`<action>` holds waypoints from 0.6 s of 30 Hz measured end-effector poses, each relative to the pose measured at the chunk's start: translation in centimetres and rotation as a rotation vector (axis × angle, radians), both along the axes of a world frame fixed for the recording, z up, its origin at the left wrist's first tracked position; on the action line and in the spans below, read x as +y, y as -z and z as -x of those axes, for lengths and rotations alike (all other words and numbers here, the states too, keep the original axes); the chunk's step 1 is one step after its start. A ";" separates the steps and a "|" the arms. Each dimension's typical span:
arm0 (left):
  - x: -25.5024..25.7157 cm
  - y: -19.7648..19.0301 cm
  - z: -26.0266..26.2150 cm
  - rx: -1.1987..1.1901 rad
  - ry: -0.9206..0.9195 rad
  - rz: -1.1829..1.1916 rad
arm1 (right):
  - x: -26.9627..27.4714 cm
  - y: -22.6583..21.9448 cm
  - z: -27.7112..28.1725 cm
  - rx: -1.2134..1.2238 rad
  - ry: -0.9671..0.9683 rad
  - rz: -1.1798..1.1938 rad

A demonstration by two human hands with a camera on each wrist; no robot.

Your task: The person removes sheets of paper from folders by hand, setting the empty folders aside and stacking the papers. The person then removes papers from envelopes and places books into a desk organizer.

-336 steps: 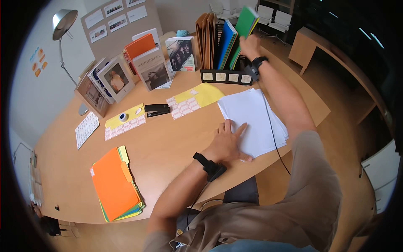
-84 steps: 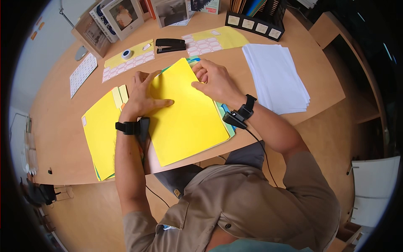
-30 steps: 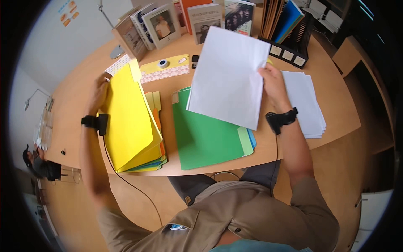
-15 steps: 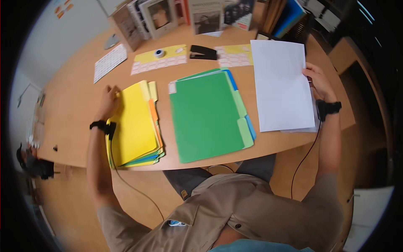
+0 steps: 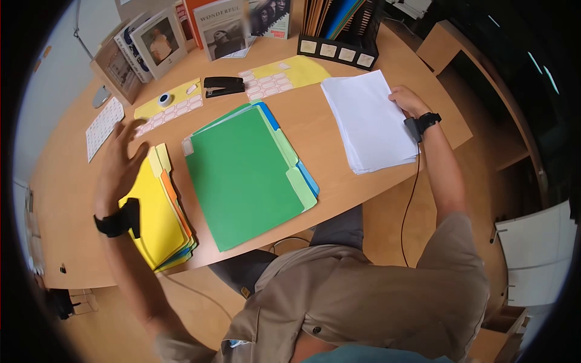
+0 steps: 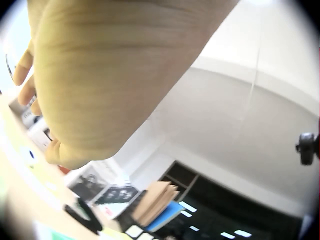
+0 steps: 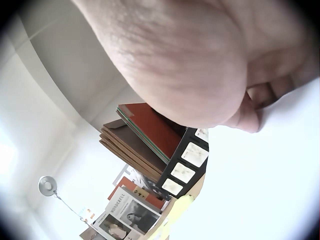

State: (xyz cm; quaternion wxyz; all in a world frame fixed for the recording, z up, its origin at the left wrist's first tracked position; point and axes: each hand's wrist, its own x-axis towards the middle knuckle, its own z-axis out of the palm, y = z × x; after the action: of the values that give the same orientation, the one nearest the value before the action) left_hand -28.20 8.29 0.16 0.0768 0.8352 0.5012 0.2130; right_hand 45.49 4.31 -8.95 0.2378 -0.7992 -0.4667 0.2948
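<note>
In the head view, my left hand [image 5: 118, 166] is over the pile of tabbed file folders with a yellow folder [image 5: 151, 215] on top, fingers spread and nothing in them. To the right of that pile lies a second pile of folders, topped by a green folder [image 5: 245, 175] with a label at its upper left corner. My right hand [image 5: 411, 101] holds the right edge of white paper [image 5: 372, 124] that lies over the sheet stack. In the right wrist view, the thumb [image 7: 245, 117] is against the paper's edge; the other fingers are partly hidden.
Behind the folders are a black stapler [image 5: 224, 86], yellow label sheets [image 5: 290, 72] and a small white roll [image 5: 164, 98]. Standing books [image 5: 157, 42] and a black organizer [image 5: 339, 52] with folders line the back. A cable [image 5: 408, 212] hangs from the right wrist.
The right hand has carried white sheets from above the green folder to the stack on the right. The left hand has laid down the yellow folder and lifted off it with fingers spread.
</note>
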 end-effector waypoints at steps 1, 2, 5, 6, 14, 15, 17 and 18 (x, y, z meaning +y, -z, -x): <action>-0.3 -0.4 -1.7 -0.067 0.060 0.011 | 0.2 -0.1 0.1 -0.030 0.022 0.006; -0.7 -0.3 -3.7 -0.111 0.093 0.015 | 0.2 -0.1 0.1 -0.026 0.010 0.003; -1.0 2.6 -8.3 -0.119 0.228 0.047 | 0.2 -0.7 2.0 -0.275 -0.047 -0.057; -0.8 4.0 -9.3 -0.132 0.238 0.081 | -0.3 -2.1 4.0 -0.546 0.011 -0.204; 1.3 8.2 -12.0 0.128 0.036 0.122 | -1.1 -6.5 21.9 0.154 -0.345 -0.597; 1.5 8.4 -11.7 0.095 0.047 0.125 | -0.6 -5.1 23.8 0.115 -0.423 -0.538; 1.8 8.8 -11.3 0.068 0.062 0.125 | -0.2 -3.2 27.6 0.097 -0.532 -0.443; 1.9 9.1 -11.1 0.055 0.046 0.140 | -0.2 -2.8 29.3 0.117 -0.563 -0.409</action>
State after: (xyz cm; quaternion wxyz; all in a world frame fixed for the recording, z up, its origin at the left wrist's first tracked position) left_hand -17.12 10.20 -8.90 0.1260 0.8447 0.4974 0.1524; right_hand 16.17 4.11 -6.11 0.3286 -0.5570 -0.7037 0.2943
